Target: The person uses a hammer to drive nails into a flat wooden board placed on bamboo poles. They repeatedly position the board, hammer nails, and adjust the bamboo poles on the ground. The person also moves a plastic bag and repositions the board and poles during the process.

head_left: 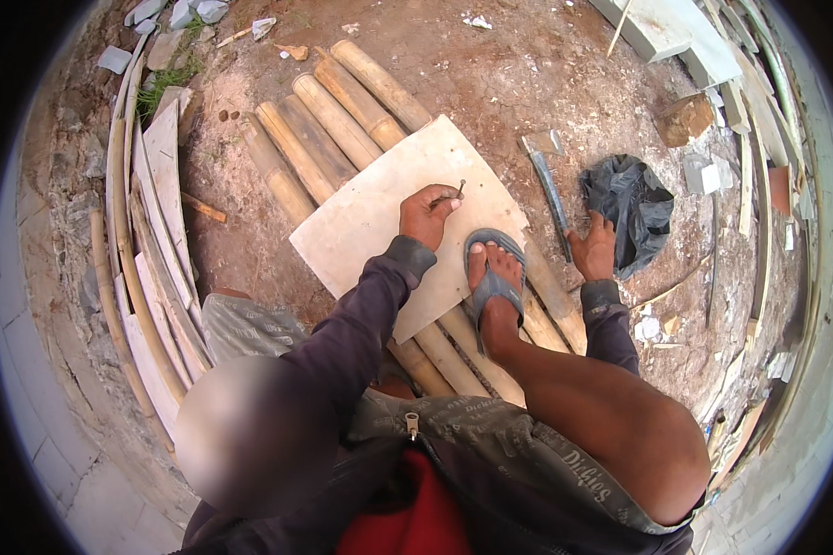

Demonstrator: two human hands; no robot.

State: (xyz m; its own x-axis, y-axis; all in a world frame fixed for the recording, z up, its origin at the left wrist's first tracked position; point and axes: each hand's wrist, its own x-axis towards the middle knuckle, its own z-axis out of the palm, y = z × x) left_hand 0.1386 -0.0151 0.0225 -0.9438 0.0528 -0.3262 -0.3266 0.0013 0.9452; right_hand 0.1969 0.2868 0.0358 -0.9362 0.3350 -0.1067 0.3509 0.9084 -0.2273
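Observation:
My left hand (424, 216) pinches a small nail (461, 189) between thumb and fingertips, just above a pale flat board (379, 222). The board lies tilted across several bamboo poles (333, 116). My foot in a grey flip-flop (496, 268) rests on the board's right edge. To the right, my right hand (594, 248) is low over the ground with its fingers apart, holding nothing that I can see. Its thumb is beside the lower end of a long dark flat bar (551, 196); whether they touch I cannot tell. A crumpled black plastic bag (631, 213) lies close to its fingers.
Long wooden strips and bamboo (148, 259) line the left side. At the upper right lie pale blocks (662, 32), with a broken brown chunk (683, 120) and more strips below. Reddish dirt ground (500, 65) with scattered debris surrounds the poles.

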